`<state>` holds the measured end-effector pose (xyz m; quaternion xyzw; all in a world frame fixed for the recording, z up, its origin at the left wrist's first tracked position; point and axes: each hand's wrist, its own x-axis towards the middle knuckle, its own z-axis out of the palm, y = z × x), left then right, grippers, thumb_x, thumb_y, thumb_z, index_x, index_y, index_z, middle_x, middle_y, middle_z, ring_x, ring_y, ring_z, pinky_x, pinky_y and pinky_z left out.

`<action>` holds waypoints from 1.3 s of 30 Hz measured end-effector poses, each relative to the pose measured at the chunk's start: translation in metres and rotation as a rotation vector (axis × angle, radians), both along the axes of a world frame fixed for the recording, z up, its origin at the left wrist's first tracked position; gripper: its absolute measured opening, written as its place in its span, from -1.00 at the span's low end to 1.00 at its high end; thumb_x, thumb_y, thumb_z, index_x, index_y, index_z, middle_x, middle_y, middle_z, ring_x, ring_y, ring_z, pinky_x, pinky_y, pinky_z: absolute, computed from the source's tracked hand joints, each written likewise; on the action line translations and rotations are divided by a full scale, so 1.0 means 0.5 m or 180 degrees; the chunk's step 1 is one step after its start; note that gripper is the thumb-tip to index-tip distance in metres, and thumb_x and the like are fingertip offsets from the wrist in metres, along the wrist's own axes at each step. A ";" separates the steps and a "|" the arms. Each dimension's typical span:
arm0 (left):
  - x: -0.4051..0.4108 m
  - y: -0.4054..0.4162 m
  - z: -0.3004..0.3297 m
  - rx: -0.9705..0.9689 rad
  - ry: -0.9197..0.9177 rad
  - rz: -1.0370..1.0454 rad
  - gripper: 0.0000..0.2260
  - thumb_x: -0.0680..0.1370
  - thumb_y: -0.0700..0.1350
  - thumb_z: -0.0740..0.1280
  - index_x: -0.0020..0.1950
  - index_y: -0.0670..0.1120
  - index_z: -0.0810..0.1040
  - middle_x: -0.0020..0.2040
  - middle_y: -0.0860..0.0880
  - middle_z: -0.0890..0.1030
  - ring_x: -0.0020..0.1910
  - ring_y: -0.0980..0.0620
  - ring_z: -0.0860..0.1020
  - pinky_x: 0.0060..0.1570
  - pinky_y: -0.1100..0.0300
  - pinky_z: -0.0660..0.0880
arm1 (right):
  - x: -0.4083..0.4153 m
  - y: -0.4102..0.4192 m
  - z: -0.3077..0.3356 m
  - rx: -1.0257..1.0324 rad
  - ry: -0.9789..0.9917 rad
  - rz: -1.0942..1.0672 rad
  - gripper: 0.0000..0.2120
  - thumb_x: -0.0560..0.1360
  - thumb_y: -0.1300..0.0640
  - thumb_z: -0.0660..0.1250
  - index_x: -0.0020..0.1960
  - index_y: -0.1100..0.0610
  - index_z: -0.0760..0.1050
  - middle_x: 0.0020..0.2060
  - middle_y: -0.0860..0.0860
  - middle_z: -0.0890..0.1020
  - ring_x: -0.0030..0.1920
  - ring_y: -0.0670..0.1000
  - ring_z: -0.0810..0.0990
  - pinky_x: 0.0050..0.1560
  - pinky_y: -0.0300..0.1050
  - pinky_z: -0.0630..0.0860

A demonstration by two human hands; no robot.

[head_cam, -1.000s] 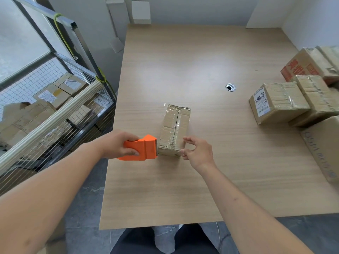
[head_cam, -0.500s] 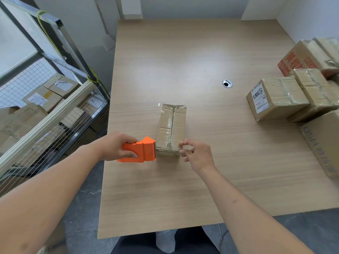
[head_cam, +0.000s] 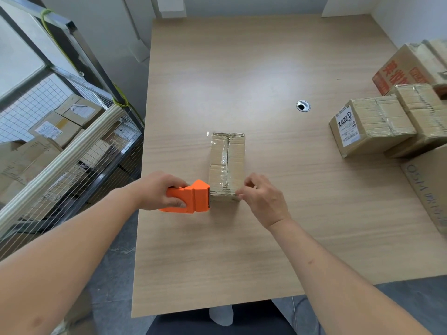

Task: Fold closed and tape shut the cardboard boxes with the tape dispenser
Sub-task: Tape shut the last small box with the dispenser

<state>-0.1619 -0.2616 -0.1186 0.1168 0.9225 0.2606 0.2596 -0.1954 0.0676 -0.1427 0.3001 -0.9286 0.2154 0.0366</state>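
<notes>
Head view. One small box (head_cam: 227,165) flat on the desk (head_cam: 266,68), near the middle, flaps closed, clear tape along the top seam. Long axis running straight away from the person, near end at the hands, far end toward the desk's grommet hole (head_cam: 302,106), well apart from it.

One orange dispenser (head_cam: 191,199) lying level, long axis crosswise to the box, nose pointing right and touching the box's near left corner. Left hand (head_cam: 159,191) wrapped round its handle, grip full and closed on it, thumb below, fingers over the top.

Right hand (head_cam: 262,198) at the box's near right corner, fingers curled in a narrow grip, tips pinching at the near edge; whether on tape or on cardboard, cannot tell.

At the desk's right edge, four more boxes, well apart from the small one: one with a white label (head_cam: 370,128), one just behind it (head_cam: 425,112), a bigger one with red print (head_cam: 406,68) farther back, and a large one (head_cam: 430,189) cut by the frame.

Left of the desk, a wire cage (head_cam: 72,151) holding several cartons, count unclear through the mesh.
</notes>
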 end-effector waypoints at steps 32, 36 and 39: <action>0.013 -0.008 -0.037 0.0455 -0.0357 0.0686 -0.49 0.44 0.18 0.55 0.36 0.20 0.53 0.09 0.21 0.63 0.07 0.22 0.58 0.07 0.16 0.52 | -0.001 -0.082 -0.007 0.0028 0.0171 0.0219 -0.82 0.40 0.38 0.52 -0.15 0.12 0.68 -0.35 0.02 0.51 -0.29 0.12 0.53 -0.49 -0.10 0.45; 0.003 -0.018 -0.035 0.0346 -0.0554 0.0638 -0.58 0.44 0.20 0.54 0.25 0.26 0.53 0.02 0.19 0.62 0.03 0.19 0.57 0.00 0.17 0.51 | -0.001 -0.086 -0.008 0.0067 0.0047 0.0164 -0.80 0.38 0.39 0.55 -0.19 0.11 0.66 -0.35 0.01 0.50 -0.27 0.11 0.53 -0.48 -0.09 0.47; 0.005 -0.028 -0.031 0.0323 -0.0631 0.0642 -0.59 0.43 0.22 0.54 0.23 0.29 0.52 0.03 0.20 0.61 0.06 0.18 0.57 0.05 0.11 0.55 | -0.001 -0.090 -0.006 0.0115 -0.0038 0.0137 -0.78 0.34 0.40 0.56 -0.23 0.11 0.63 -0.35 -0.01 0.47 -0.26 0.09 0.52 -0.49 -0.11 0.45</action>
